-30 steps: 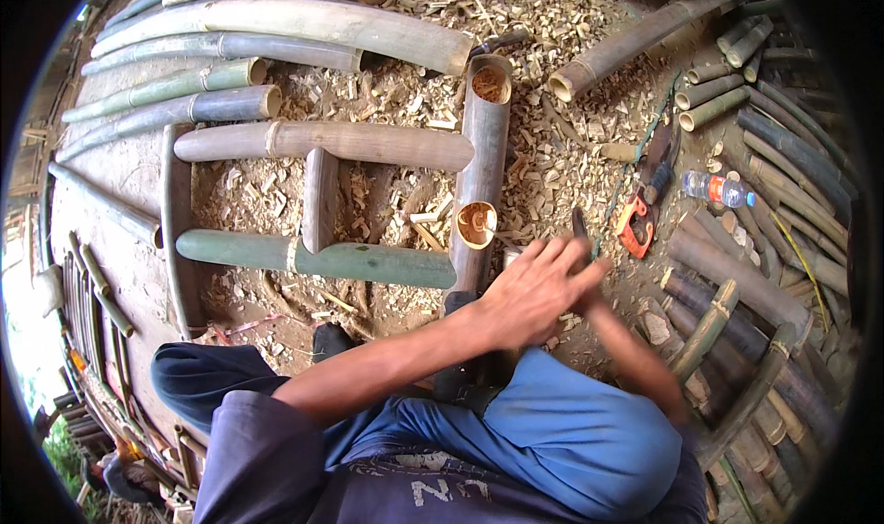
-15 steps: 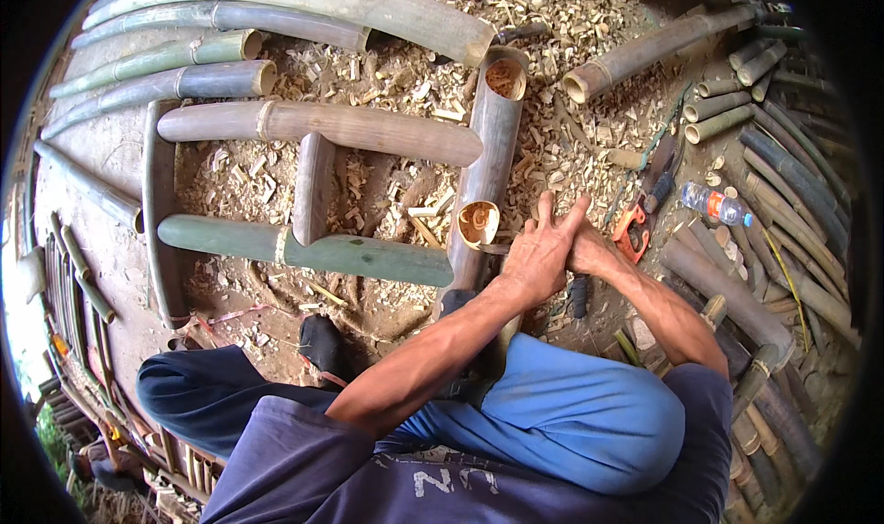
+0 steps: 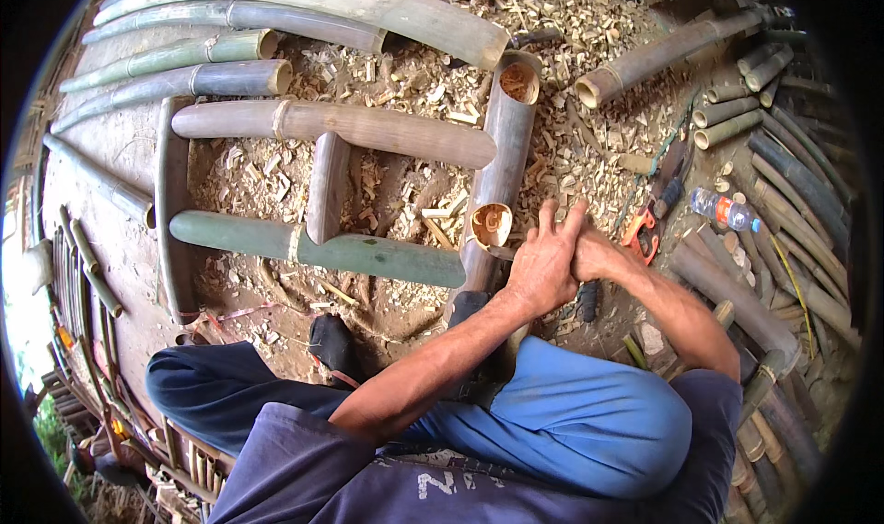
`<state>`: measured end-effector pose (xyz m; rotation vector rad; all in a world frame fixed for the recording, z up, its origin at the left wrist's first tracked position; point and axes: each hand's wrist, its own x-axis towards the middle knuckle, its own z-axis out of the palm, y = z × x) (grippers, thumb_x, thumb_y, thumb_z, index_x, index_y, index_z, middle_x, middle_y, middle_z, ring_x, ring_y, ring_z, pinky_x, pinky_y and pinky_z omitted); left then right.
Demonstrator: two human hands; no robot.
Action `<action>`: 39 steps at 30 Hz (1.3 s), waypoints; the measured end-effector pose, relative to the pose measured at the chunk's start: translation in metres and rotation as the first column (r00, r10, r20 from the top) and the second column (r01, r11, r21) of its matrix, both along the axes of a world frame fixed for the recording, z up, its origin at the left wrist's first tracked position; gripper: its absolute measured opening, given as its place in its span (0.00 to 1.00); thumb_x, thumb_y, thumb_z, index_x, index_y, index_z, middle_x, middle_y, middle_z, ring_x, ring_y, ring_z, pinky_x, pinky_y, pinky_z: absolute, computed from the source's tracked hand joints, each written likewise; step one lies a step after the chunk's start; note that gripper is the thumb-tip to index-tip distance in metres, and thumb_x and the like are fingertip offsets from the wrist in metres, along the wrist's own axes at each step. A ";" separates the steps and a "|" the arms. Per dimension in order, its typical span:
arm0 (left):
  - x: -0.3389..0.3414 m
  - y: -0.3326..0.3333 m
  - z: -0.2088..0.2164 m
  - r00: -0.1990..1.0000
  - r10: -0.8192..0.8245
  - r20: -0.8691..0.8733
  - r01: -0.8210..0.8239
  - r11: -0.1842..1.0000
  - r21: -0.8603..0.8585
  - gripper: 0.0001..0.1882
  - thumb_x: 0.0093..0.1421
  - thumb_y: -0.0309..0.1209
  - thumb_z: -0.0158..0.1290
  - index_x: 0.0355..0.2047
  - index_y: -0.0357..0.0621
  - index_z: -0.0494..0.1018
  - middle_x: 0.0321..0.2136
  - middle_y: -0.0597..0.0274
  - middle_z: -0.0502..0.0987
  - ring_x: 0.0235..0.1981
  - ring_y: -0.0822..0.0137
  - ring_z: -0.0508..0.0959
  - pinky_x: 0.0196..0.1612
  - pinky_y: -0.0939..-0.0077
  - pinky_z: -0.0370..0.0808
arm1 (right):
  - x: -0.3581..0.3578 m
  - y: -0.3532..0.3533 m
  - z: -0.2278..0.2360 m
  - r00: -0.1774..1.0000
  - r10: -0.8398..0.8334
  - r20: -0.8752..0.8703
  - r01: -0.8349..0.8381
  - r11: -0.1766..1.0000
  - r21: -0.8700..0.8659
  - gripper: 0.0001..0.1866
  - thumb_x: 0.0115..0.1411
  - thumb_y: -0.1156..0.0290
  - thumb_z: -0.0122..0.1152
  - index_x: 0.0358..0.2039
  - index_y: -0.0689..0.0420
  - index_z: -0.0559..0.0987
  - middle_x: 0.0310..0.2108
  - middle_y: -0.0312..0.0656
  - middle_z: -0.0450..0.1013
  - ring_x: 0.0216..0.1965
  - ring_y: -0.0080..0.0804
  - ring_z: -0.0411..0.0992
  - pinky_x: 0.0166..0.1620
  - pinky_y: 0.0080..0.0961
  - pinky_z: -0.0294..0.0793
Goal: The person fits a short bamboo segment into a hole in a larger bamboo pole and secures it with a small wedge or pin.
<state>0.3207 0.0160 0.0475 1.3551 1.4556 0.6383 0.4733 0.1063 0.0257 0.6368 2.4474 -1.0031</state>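
- The left hand (image 3: 541, 264) lies across the right hand (image 3: 595, 250), the two touching, just right of the post's near hole.
- Two fingers of the left hand stretch toward the far side; its palm is turned down and hidden.
- The right hand is partly covered by the left; whether either one is clamped on something, I cannot tell.
- A short grey strip (image 3: 502, 251) juts out left of the left hand, at the near rim of the near hole; what it belongs to is hidden.
- The post (image 3: 505, 160), a thick bamboo tube, runs from near to far, left of the hands. It has a far hole (image 3: 518, 83) and a near hole (image 3: 491, 224), both pale-rimmed and brownish inside.
- A brown rail (image 3: 396, 137) and, nearer, a green rail (image 3: 387, 258) run left from the post to a crossbar (image 3: 172, 220); a short piece (image 3: 328, 188) stands between the rails.
- A dark foot (image 3: 468, 304) is at the post's near end; the other foot (image 3: 335, 343) is farther left.
- A black handle (image 3: 588, 300) lies just on the near side of the right hand.
- An orange handle (image 3: 640, 236) and a bottle (image 3: 724, 210) lie to the right.
- Wood chips (image 3: 575, 156) cover the ground beyond the hands.
- Poles (image 3: 184, 82) lie at the far left; cut tubes (image 3: 732, 117) lie at the far right.
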 end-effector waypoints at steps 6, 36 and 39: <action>-0.020 0.007 -0.009 0.898 -0.439 0.000 0.437 0.894 -0.102 0.49 0.37 0.25 0.67 0.65 0.47 0.66 0.52 0.33 0.76 0.53 0.40 0.81 0.56 0.53 0.80 | -0.009 -0.078 -0.027 0.813 -0.525 0.250 0.577 0.783 -0.232 0.32 0.55 0.72 0.69 0.60 0.60 0.69 0.53 0.52 0.74 0.53 0.44 0.75 0.57 0.37 0.77; -0.057 -0.004 -0.006 0.873 -0.465 0.149 0.480 0.873 -0.085 0.43 0.38 0.28 0.68 0.61 0.53 0.74 0.54 0.50 0.75 0.57 0.46 0.78 0.57 0.53 0.79 | -0.020 -0.108 -0.054 0.729 -0.636 0.254 0.683 0.647 -0.339 0.27 0.61 0.73 0.65 0.62 0.56 0.72 0.55 0.50 0.76 0.59 0.41 0.74 0.62 0.39 0.75; -0.081 0.017 -0.006 0.601 -0.796 0.077 0.789 0.574 -0.222 0.44 0.31 0.23 0.65 0.57 0.54 0.79 0.50 0.52 0.79 0.57 0.48 0.79 0.54 0.53 0.78 | -0.039 -0.144 -0.070 0.640 -0.731 0.236 0.751 0.531 -0.393 0.29 0.60 0.73 0.67 0.62 0.57 0.72 0.54 0.51 0.75 0.60 0.42 0.73 0.63 0.39 0.74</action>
